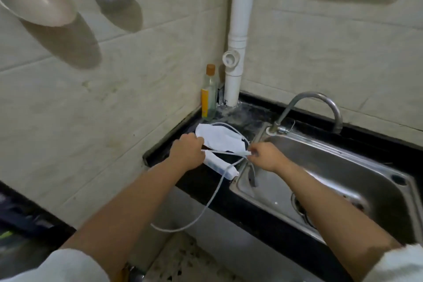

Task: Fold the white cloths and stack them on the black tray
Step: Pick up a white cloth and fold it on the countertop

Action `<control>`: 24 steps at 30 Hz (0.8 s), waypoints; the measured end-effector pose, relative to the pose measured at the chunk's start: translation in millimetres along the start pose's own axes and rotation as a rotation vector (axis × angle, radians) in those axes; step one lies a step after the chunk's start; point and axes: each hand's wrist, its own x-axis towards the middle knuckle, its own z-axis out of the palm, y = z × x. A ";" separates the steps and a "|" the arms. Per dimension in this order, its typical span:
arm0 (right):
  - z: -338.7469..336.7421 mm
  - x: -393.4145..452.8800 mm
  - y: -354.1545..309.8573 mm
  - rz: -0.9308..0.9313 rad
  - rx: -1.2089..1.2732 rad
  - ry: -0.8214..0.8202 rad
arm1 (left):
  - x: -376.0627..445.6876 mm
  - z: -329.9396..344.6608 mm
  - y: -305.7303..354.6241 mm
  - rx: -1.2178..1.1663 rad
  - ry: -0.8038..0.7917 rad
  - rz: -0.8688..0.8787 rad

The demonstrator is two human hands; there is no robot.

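Both of my hands are working over the black counter (pixel 199 181) in the corner, just left of the steel sink (pixel 332 167). I am curling my left hand (pixel 187 152) into a fist around one end of a thin white strip (pixel 225 153), which looks like the edge of a cloth seen side-on, though I cannot tell for sure. I am pinching the other end of it with the fingertips of my right hand (pixel 266 155), so the strip is running nearly level between the two hands.

Behind my hands a white cloth (pixel 219 138) is lying partly folded and rumpled on the black tray (pixel 229 157), which is sitting on the counter against the sink's left rim. Only a dark sliver of the tray is showing between the cloth and the strip. Just below my left hand a narrow white folded or rolled piece (pixel 220 168) is lying slantwise toward the sink's near corner. Whether it is resting on the tray or on the counter I cannot tell.

A white cord (pixel 206 206) is looping from near my right hand down past the counter's front edge and hanging in a curve between my forearms. In the corner a bottle (pixel 209 96) with a brown cap is standing beside a white pipe (pixel 237 52), and the curved tap (pixel 311 107) is arching over the sink.
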 end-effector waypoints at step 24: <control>29.3 118.7 40.0 -0.262 0.204 -0.132 | 85.4 85.3 20.6 -0.450 -0.042 -0.068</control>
